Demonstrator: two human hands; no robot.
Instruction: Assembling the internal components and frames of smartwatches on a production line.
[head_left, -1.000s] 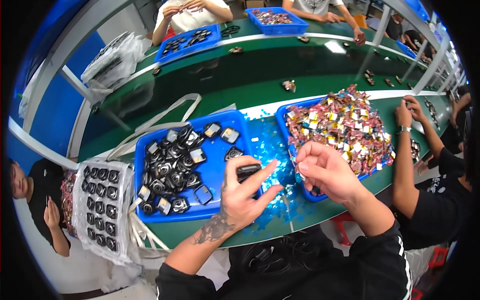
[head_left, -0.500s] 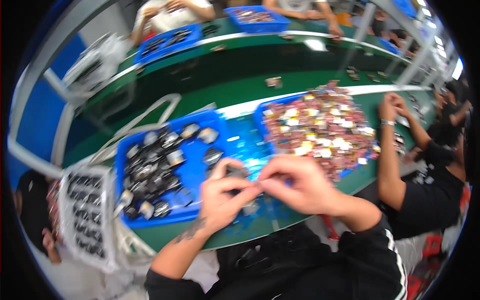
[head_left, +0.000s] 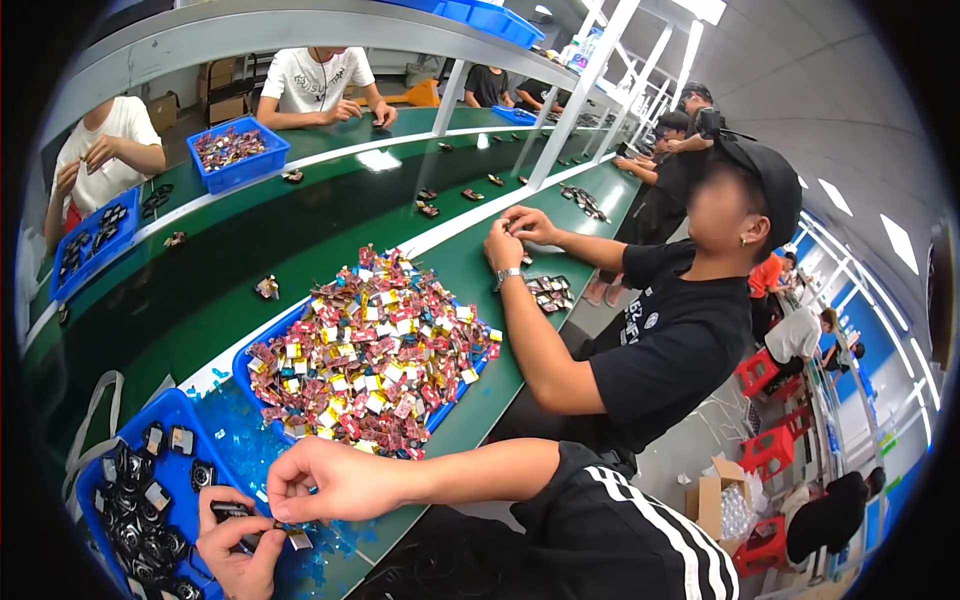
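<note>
My left hand (head_left: 238, 555) is closed round a small black plastic housing (head_left: 230, 511) at the lower left. The thumb and fingers of my right hand (head_left: 335, 482) pinch together at the housing's near edge; what they grip is too small to make out. Just below those fingertips a small whitish piece (head_left: 299, 539) shows. Beside my left hand, a blue tray (head_left: 178, 410) holds many black housings (head_left: 135, 510). Beyond my right hand stands another blue tray (head_left: 243, 372), heaped with small reddish circuit boards (head_left: 370, 350) bearing white and yellow patches.
Blue film scraps (head_left: 240, 450) litter the green table (head_left: 470, 400) between the trays. A co-worker in black (head_left: 640, 350) sits at my right, with black housings (head_left: 550, 293) in front. Past a white rail, scattered boards (head_left: 267, 287) lie on the green belt (head_left: 200, 290). Co-workers sit across it.
My view has swung to the right and up, so trays and hands now appear farther left and lower. Both hands stay together at the housing.
</note>
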